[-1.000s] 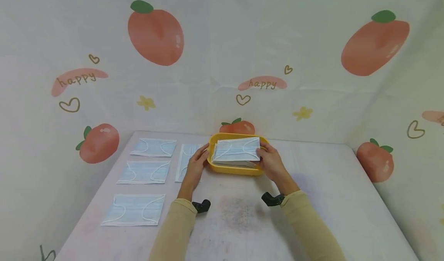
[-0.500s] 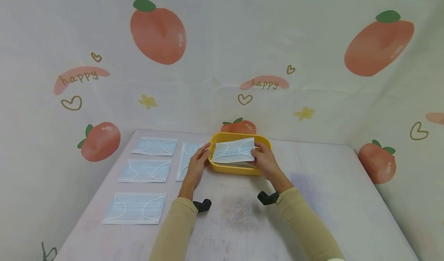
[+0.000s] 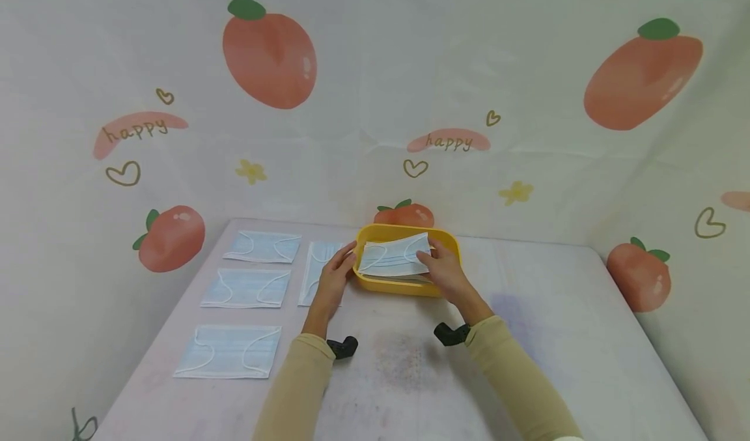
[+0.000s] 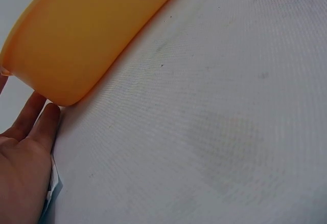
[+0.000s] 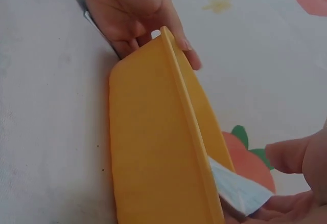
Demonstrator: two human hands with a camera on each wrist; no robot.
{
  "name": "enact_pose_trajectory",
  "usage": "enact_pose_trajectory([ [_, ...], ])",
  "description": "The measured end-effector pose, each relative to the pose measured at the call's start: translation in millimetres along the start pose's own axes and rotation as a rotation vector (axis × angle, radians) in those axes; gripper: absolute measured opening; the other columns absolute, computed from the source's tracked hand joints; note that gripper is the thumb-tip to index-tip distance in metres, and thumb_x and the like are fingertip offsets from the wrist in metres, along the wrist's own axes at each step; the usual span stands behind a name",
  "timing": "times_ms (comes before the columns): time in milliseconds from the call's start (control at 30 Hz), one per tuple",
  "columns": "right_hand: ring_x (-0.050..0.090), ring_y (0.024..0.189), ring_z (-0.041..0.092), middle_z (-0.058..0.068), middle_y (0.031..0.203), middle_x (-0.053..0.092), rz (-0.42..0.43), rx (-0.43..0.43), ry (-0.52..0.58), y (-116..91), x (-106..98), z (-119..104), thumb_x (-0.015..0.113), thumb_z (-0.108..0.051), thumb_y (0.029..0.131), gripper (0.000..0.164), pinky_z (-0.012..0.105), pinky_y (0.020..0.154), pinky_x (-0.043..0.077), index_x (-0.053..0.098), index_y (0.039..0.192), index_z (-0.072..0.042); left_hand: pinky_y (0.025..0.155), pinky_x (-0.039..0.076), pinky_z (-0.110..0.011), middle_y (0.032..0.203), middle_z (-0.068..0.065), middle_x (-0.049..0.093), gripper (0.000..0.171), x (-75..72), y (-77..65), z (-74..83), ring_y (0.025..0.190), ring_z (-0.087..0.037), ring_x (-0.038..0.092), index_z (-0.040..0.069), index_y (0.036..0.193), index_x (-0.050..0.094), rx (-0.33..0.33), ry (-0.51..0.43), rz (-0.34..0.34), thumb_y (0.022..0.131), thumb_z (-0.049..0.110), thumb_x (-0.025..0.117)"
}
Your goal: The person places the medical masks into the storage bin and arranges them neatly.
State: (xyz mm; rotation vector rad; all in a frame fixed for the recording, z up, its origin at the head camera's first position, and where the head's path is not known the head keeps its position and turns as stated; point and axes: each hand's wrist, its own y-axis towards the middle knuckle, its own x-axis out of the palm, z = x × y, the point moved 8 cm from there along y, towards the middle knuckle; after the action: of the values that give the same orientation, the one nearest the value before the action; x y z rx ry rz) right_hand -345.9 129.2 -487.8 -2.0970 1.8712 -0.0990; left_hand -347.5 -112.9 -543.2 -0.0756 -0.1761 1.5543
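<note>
A yellow plastic basket stands at the back middle of the table in the head view. Inside it lie stacked pale blue disposable face masks, the top mask with its right end raised. My left hand rests at the basket's left end; the left wrist view shows its fingers extended against the outer wall. My right hand is at the basket's right end. In the right wrist view, its fingers lie under the raised mask end, with the thumb lifted apart from it.
Left of the basket, flat on the table, lie a back mask, a middle mask and a front mask. An upright-turned mask lies partly behind my left hand. A fruit-printed curtain hangs behind.
My right hand has shifted a little left with the top mask's end, and its thumb has moved off the mask. The left hand stays at the basket's end.
</note>
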Motion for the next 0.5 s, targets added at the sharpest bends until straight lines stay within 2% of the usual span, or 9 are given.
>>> enact_pose_trajectory([
  [133,0.032,0.152,0.037,0.018,0.169,0.024,0.02,-0.031,-0.224,-3,0,-5,0.053,-0.032,0.105,0.077,0.057,0.125,0.029,0.007,0.166,-0.016,0.123,0.038,-0.042,0.151,0.001,0.053,0.039,0.5,-0.1,0.4,0.144,-0.02,0.049,0.039,0.144,0.055,0.0,0.002,0.001,0.105,0.042,0.054],
  [233,0.019,0.158,0.036,0.013,0.172,0.015,0.027,-0.053,-0.365,-5,1,-8,0.055,-0.036,0.104,0.083,0.057,0.129,0.016,0.004,0.166,-0.016,0.124,0.037,-0.042,0.151,0.002,0.052,0.039,0.2,-0.1,0.2,0.145,-0.02,0.048,0.039,0.144,0.055,-0.005,0.002,0.003,0.105,0.041,0.053],
  [367,0.012,0.16,0.037,0.014,0.173,0.009,0.014,-0.104,-0.485,-7,5,-10,0.056,-0.039,0.102,0.084,0.058,0.129,0.013,0.006,0.166,-0.017,0.124,0.037,-0.041,0.152,0.003,0.052,0.038,-0.7,-0.4,0.0,0.145,-0.019,0.047,0.039,0.144,0.055,-0.01,0.005,0.008,0.106,0.04,0.053],
  [500,0.01,0.159,0.043,0.021,0.172,0.002,-0.004,-0.167,-0.581,-11,8,-13,0.055,-0.042,0.103,0.082,0.063,0.127,0.014,0.009,0.166,-0.015,0.124,0.038,-0.042,0.152,0.002,0.052,0.038,-0.6,-0.8,0.5,0.145,-0.02,0.047,0.038,0.144,0.055,-0.006,0.003,0.008,0.106,0.039,0.053],
])
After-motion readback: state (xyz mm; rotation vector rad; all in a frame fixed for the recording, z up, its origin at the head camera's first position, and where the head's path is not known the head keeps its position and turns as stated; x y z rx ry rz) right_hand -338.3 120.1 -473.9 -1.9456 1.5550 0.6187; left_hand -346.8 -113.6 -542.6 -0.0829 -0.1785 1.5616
